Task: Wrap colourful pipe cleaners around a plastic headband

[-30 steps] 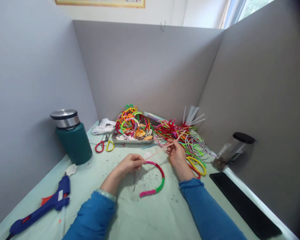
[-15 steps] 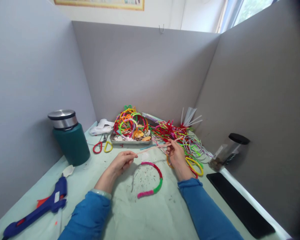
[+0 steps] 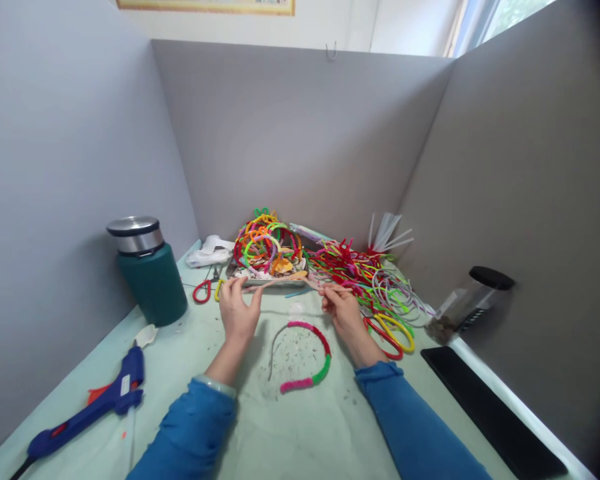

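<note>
A pale pink pipe cleaner point(image 3: 285, 279) arches between my two hands above the table. My right hand point(image 3: 344, 313) is closed, pinching it near its right end. At the other end, my left hand point(image 3: 237, 317) is open, thumb apart from the fingers, with the strand passing close to them; contact is unclear. Below, between my forearms, lies a curved headband point(image 3: 326, 365) wrapped in pink, red and green fuzzy sections. Its left stretch is thin bare grey band.
A metal tray point(image 3: 260, 283) heaped with colourful loops stands behind my hands, beside a pile of pipe cleaners point(image 3: 345, 260). Scissors point(image 3: 203, 291) lie left of the tray. A green flask point(image 3: 153, 283) and glue gun point(image 3: 115, 393) are at left; a clear jar point(image 3: 467, 303) and black slab point(image 3: 490, 407) at right.
My left hand has opened from a pinch and turned upward, moving slightly away from me. My right hand has shifted a little left, and the pipe cleaner now bows upward.
</note>
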Demonstrator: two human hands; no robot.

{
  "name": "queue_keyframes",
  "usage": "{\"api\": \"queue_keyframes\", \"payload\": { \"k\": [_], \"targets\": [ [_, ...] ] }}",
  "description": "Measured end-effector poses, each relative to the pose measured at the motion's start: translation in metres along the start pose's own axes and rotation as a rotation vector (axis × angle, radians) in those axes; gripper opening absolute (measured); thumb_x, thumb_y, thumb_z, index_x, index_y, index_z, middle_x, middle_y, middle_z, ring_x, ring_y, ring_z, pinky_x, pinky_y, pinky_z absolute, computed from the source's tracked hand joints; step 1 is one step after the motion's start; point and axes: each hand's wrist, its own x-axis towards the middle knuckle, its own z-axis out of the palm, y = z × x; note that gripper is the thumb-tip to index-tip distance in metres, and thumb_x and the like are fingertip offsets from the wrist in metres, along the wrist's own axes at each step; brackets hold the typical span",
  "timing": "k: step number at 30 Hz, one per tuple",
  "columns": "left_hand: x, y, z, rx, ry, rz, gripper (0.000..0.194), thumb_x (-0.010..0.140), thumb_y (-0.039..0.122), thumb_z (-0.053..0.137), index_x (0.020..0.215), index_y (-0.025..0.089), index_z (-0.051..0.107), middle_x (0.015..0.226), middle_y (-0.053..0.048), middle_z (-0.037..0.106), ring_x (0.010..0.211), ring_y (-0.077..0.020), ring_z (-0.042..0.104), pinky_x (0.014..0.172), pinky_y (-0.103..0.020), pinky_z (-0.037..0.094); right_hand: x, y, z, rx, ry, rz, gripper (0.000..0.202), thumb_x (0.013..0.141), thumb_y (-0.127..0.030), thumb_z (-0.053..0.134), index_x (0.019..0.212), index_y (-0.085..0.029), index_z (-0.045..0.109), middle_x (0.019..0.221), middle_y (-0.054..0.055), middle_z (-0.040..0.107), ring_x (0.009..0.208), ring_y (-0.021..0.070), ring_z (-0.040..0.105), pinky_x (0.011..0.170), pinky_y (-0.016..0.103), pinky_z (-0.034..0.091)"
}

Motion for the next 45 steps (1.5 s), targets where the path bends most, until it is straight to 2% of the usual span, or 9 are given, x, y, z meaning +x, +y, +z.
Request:
{"api": "queue_keyframes", "payload": {
  "k": [2,4,7,11,18,21,28,35,45],
  "targets": [
    [-0.007,0.012,-0.003,0.091,0.007,0.219,0.033,0.077,0.031,0.057,0.106,0.017,0.059,0.118,-0.013,0.051,0.112,-0.0281,0.046,0.094,-0.043,0.037,-0.006,0.004,0.008,-0.067,-0.055,-0.009,0.024,0.063,-0.033,0.072,0.077,-0.016,0.063,0.069,0.002,0.065,0.047,0.0074,0.048,0.042,0.02,0.036],
    [-0.018,0.025,-0.003,0.039,-0.148,0.354,0.027,0.081,0.023,0.051,0.107,0.018,0.059,0.116,-0.012,0.054,0.109,-0.0237,0.049,0.095,-0.038,0.037,-0.013,0.007,0.016,-0.121,-0.121,0.0,0.024,0.065,-0.035,0.071,0.078,-0.016,0.063,0.069,0.002,0.066,0.047,0.008,0.05,0.043,0.021,0.036],
    [-0.034,0.036,0.004,-0.061,-0.406,0.341,0.031,0.085,0.019,0.043,0.114,0.019,0.054,0.118,-0.011,0.055,0.104,-0.0196,0.053,0.089,-0.031,0.042,-0.021,0.013,0.027,-0.153,-0.236,0.03,0.024,0.067,-0.036,0.07,0.08,-0.017,0.064,0.067,0.002,0.066,0.049,0.0094,0.053,0.046,0.021,0.038],
    [-0.042,0.033,0.012,-0.116,-0.55,0.258,0.026,0.085,0.019,0.044,0.107,0.018,0.057,0.1,-0.01,0.063,0.091,-0.0194,0.058,0.081,-0.03,0.043,-0.027,0.018,0.033,-0.192,-0.295,0.01,0.023,0.069,-0.039,0.069,0.08,-0.018,0.065,0.07,0.001,0.064,0.052,0.0107,0.053,0.049,0.023,0.04],
    [-0.037,0.028,0.01,-0.093,-0.566,0.234,0.018,0.083,0.019,0.047,0.086,0.019,0.064,0.085,-0.007,0.065,0.078,-0.0175,0.057,0.074,-0.027,0.04,-0.027,0.015,0.03,-0.385,-0.221,-0.136,0.022,0.074,-0.04,0.064,0.067,-0.019,0.061,0.059,-0.002,0.058,0.045,0.0098,0.045,0.045,0.024,0.035],
    [-0.037,0.028,0.011,-0.098,-0.592,0.19,0.017,0.082,0.023,0.049,0.082,0.019,0.065,0.08,-0.006,0.066,0.071,-0.0159,0.056,0.071,-0.026,0.039,-0.028,0.013,0.029,-0.412,-0.223,-0.138,0.023,0.075,-0.04,0.063,0.066,-0.02,0.06,0.057,-0.002,0.056,0.044,0.0099,0.044,0.044,0.023,0.033],
    [-0.033,0.025,0.013,-0.248,-0.668,-0.062,0.025,0.08,0.035,0.051,0.073,0.015,0.065,0.06,-0.001,0.059,0.051,-0.0099,0.047,0.052,-0.021,0.035,-0.03,0.012,0.029,-0.427,-0.222,-0.159,0.024,0.077,-0.039,0.06,0.064,-0.019,0.058,0.055,-0.003,0.053,0.044,0.0093,0.042,0.043,0.023,0.032],
    [-0.031,0.023,0.017,-0.468,-0.751,-0.274,0.028,0.076,0.04,0.055,0.078,0.012,0.061,0.052,0.003,0.05,0.037,-0.0063,0.038,0.039,-0.02,0.029,-0.03,0.012,0.03,-0.419,-0.228,-0.123,0.026,0.077,-0.04,0.059,0.066,-0.017,0.057,0.057,-0.003,0.054,0.044,0.0086,0.043,0.043,0.021,0.032],
    [-0.03,0.021,0.018,-0.579,-0.756,-0.34,0.026,0.07,0.038,0.06,0.07,0.013,0.055,0.045,0.007,0.044,0.036,-0.0043,0.032,0.038,-0.019,0.025,-0.029,0.014,0.028,-0.424,-0.26,-0.092,0.025,0.078,-0.04,0.057,0.066,-0.017,0.056,0.05,-0.004,0.05,0.042,0.0083,0.041,0.04,0.021,0.03]
  ]
}}
